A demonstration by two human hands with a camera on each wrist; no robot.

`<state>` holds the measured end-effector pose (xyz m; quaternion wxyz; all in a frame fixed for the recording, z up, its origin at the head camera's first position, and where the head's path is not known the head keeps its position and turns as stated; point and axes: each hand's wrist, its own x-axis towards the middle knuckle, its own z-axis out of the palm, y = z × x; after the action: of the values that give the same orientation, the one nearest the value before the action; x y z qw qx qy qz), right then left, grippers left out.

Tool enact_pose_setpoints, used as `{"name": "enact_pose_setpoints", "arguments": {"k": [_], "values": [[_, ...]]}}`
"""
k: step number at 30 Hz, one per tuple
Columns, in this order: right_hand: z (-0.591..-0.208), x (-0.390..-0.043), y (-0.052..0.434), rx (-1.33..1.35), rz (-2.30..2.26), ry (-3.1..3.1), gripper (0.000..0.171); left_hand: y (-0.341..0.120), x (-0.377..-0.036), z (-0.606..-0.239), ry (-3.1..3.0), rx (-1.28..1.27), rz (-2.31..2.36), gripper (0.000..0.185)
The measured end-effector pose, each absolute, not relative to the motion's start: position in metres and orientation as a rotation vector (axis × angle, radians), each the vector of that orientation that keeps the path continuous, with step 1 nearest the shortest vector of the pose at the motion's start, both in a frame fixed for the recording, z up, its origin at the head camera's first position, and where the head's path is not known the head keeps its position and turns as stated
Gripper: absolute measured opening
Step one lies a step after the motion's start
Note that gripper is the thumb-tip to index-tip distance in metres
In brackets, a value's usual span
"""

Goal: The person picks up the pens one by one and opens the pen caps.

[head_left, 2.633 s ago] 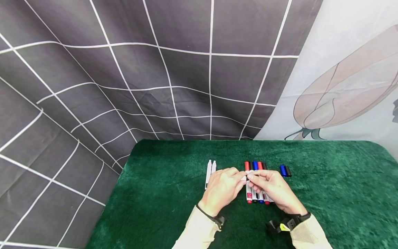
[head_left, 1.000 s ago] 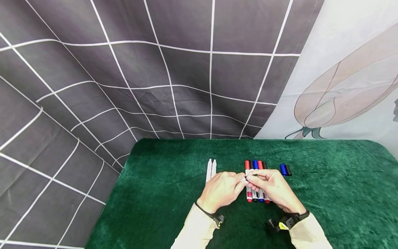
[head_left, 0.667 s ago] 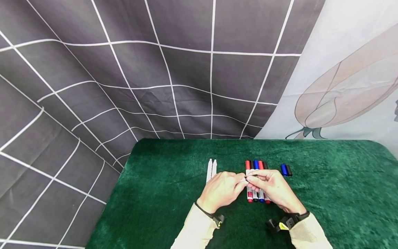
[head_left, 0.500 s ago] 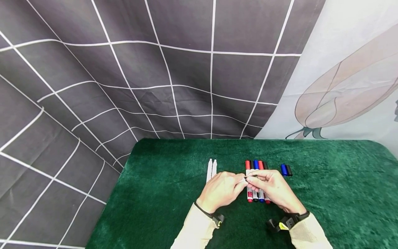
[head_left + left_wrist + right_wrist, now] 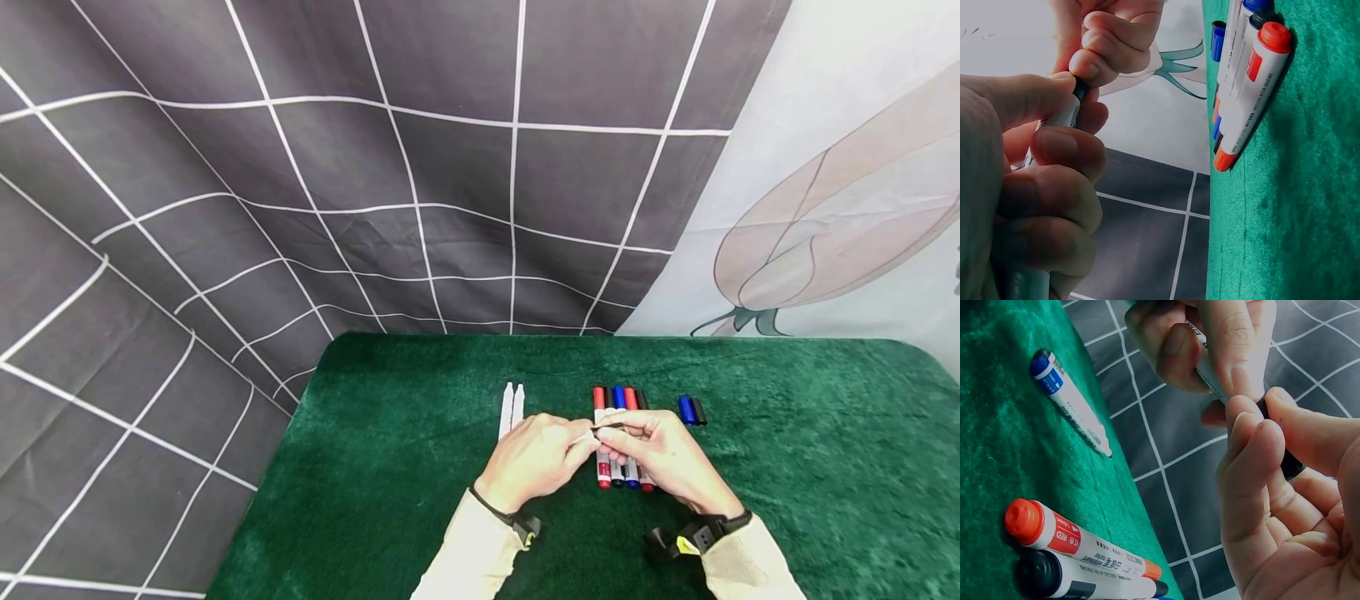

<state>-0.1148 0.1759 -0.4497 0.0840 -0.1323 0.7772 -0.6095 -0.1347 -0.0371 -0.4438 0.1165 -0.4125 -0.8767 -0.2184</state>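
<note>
My left hand (image 5: 532, 462) grips the white barrel of a marker (image 5: 1067, 117), its fingers curled round it. At the marker's end, my right hand (image 5: 663, 457) pinches a black cap (image 5: 1291, 465) between thumb and fingers. The fingertips of both hands meet there, so the joint between cap and barrel is mostly hidden. Below and behind the hands lies a row of capped markers, among them a red marker (image 5: 603, 473). Two uncapped white markers (image 5: 506, 412) lie to the left, partly covered by my left hand.
A loose blue cap (image 5: 687, 410) and a black cap (image 5: 699, 412) lie side by side, right of the row. Everything rests on a green cloth-covered table (image 5: 390, 500). A grey checked curtain (image 5: 450, 167) hangs behind its far edge.
Compared with the oldest frame, my left hand sits slightly lower, and more of the black piece shows between the fingers. Both hands keep their hold; the loose caps stay put.
</note>
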Motion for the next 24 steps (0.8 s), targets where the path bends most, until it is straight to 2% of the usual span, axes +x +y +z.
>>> {"name": "enact_pose_setpoints", "arguments": {"k": [13, 24], "values": [[-0.4511, -0.1161, 0.1733, -0.275, -1.822, 2.302, 0.03, -0.0371, -0.1374, -0.4462, -2.572, -1.188, -0.696, 0.025], [-0.4535, -0.1157, 0.175, -0.369, -1.847, 2.263, 0.027, -0.0379, -0.1366, -0.4456, -2.599, -1.186, -0.745, 0.032]]}}
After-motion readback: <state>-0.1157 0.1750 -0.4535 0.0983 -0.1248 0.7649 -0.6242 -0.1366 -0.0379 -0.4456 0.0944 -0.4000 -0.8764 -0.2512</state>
